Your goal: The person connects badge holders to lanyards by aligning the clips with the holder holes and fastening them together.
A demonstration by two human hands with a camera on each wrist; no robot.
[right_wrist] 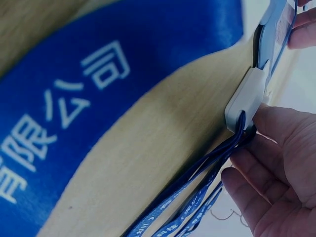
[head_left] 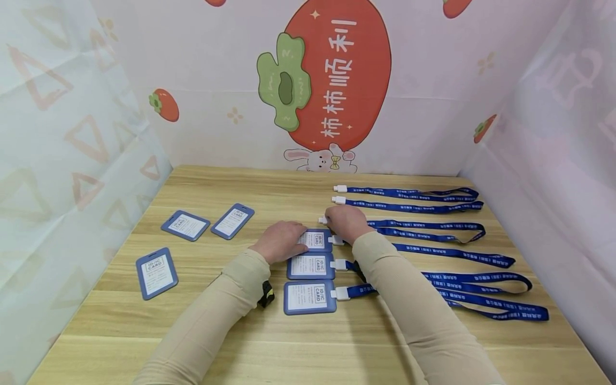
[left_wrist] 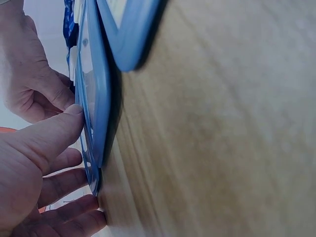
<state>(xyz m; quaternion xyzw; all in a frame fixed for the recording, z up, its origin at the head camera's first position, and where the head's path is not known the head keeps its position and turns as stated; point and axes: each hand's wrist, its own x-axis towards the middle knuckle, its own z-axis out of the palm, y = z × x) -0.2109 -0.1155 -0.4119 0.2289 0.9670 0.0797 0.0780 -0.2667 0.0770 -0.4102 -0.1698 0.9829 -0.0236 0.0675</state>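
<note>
My left hand [head_left: 282, 241] grips the left end of the farthest blue card holder [head_left: 315, 241] in a column of three, thumb at its edge, fingers along the far side. That holder has a white clip [head_left: 336, 240] joined at its right end. Just beyond, my right hand [head_left: 347, 222] pinches a blue lanyard close behind its white clip [head_left: 323, 220]; the fingertips are partly hidden in the head view. Two nearer card holders, the middle one [head_left: 310, 266] and the front one [head_left: 309, 297], lie flat with lanyards attached. Lanyard straps [right_wrist: 182, 192] trail beside the right hand.
Three loose card holders lie at the left: one upright [head_left: 156, 273], one sideways [head_left: 185, 225], one tilted [head_left: 233, 221]. Two more lanyards [head_left: 409, 193] [head_left: 414, 206] stretch across the back right. Patterned cloth walls [head_left: 212, 128] enclose the wooden table [head_left: 216, 342] on three sides.
</note>
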